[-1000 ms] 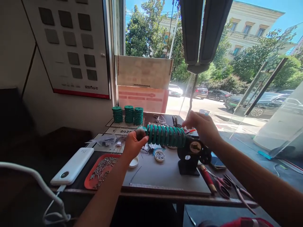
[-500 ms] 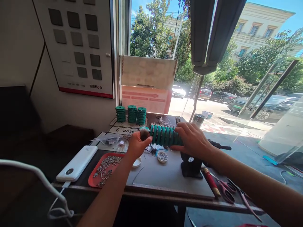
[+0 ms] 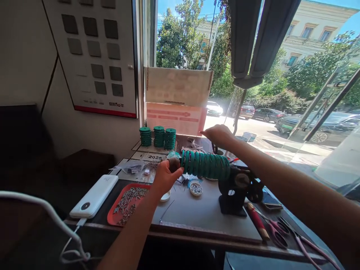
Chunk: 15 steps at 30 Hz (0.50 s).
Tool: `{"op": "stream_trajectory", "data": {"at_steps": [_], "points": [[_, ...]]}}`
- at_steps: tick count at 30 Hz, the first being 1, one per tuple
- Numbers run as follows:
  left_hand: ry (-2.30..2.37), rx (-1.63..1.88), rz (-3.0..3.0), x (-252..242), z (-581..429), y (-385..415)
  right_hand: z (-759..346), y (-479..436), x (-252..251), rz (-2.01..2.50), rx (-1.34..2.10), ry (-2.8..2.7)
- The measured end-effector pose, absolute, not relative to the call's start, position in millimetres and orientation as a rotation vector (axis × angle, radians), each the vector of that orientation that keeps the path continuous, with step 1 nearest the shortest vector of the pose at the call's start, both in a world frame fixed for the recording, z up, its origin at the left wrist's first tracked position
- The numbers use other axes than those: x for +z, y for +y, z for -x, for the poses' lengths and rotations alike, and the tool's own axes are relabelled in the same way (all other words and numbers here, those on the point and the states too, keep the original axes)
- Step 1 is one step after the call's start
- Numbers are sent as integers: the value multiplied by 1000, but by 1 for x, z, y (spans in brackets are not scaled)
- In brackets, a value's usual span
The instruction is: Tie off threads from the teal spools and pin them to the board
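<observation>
A row of green spools (image 3: 206,165) sits along the shaft of a black hand-cranked winder (image 3: 234,191). My left hand (image 3: 167,174) is closed around the dark rounded knob at the shaft's left end, thumb on top. Beyond the spools, my right hand (image 3: 219,135) is raised over the back of the table, apart from the spools. One of its fingers stretches out to the left, and the others are mostly hidden. I see nothing held in it. Just below it stand dark looped handles (image 3: 214,148). The right forearm covers part of the winder's crank side.
A red tray (image 3: 126,204) of small metal pieces and a white power bank (image 3: 95,195) lie left. A white dish of beads (image 3: 196,188) stands in front of the spools. Three green spool stacks (image 3: 159,137) stand behind. A red-handled tool (image 3: 257,221) and scissors (image 3: 277,230) lie right.
My right hand has let go of the spools and moved up and back beyond them. More of the green row now shows. My left hand keeps its grip on the knob.
</observation>
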<state>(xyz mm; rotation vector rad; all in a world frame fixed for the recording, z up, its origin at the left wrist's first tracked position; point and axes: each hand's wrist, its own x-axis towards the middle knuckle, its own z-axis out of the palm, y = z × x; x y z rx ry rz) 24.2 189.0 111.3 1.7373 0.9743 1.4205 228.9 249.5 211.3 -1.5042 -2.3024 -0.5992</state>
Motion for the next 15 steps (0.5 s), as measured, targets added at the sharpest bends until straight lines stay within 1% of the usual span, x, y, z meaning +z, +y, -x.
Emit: {"op": "stream_trajectory", "data": {"at_steps": [4, 6, 9, 11, 13, 15], "points": [[993, 1432, -1766, 106, -23, 190, -234, 279, 212, 1513, -318, -2290], [987, 1423, -1775, 105, -23, 191, -243, 273, 217, 1507, -183, -2264], [984, 1418, -1778, 104, -24, 191, -256, 242, 224, 1461, -87, -2168], [989, 1416, -1781, 104, -24, 191, -259, 211, 218, 1372, -77, -2186], [1001, 1418, -1791, 103, -24, 191, -255, 180, 202, 1259, -133, -2346], [1016, 1421, -1805, 104, -24, 190, -246, 158, 182, 1199, -314, -2430]]}}
